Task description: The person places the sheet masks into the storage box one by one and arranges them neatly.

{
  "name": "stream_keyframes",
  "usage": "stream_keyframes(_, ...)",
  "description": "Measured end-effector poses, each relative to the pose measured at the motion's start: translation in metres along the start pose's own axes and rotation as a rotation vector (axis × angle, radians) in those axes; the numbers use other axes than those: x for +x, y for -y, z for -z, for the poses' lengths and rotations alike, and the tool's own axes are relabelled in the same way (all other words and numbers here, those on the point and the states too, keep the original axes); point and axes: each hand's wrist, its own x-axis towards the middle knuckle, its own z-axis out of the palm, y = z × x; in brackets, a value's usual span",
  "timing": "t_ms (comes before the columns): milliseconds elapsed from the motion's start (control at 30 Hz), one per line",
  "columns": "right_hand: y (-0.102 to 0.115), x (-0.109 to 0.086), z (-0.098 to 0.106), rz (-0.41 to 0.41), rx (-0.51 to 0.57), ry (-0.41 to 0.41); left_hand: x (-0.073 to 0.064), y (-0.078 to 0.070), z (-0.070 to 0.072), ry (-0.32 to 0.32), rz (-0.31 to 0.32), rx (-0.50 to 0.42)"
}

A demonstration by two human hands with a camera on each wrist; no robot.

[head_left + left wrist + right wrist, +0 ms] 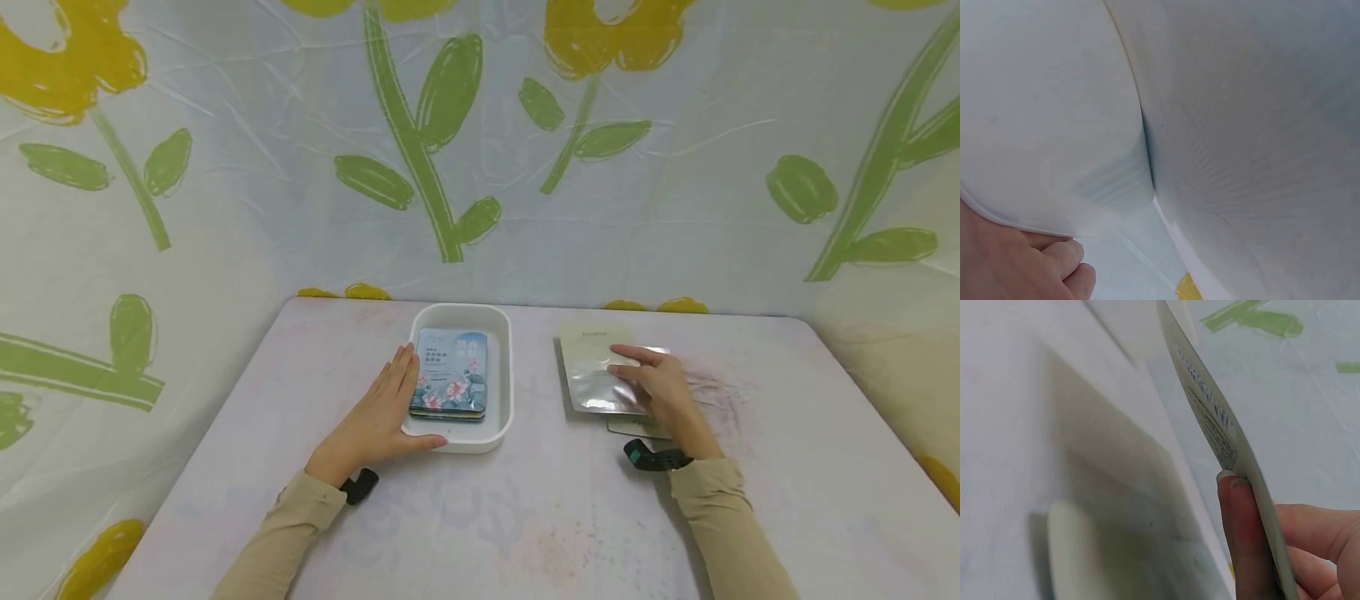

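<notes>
My right hand (667, 396) pinches a flat cream-and-silver foil sachet (600, 375), of the sheet-mask kind, between thumb and fingers. In the right wrist view the held sachet (1216, 412) stands on edge above the table, small print on one face. Beneath it in the head view, part of another pale sachet (637, 427) shows; the rest is covered. My left hand (378, 425) rests along the left side of a white tray (505, 350), fingers straight, thumb at its front edge. Inside the tray lies a stack topped by a blue sachet with pink flowers (453, 375).
The white table (525, 517) has a rounded far edge close to the hanging flower-print cloth (495, 250), which also comes down at both sides. Bare tabletop shows between the tray and the sachets. A black band (656, 457) sits on my right wrist.
</notes>
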Motion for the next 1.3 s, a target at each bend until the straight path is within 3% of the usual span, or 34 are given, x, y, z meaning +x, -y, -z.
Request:
stream_keyframes(333,0.027,-0.006,-0.02,0.009,0.157,0.018,0.0,-0.002,-0.002,-0.004,0.002,0.006)
stream_keyframes(533,0.041,-0.008,-0.039,0.033,0.199,0.024,-0.002,-0.003,-0.003,0.005,0.014,0.003)
stream_keyframes(967,0.054,-0.008,-0.083,0.21,-0.016,0.042,-0.002,-0.005,-0.001,0.003,0.014,0.004)
stream_keyframes(1300,0.062,-0.009,-0.117,0.216,0.033,0.122,-0.001,-0.004,-0.002,-0.003,0.007,0.012)
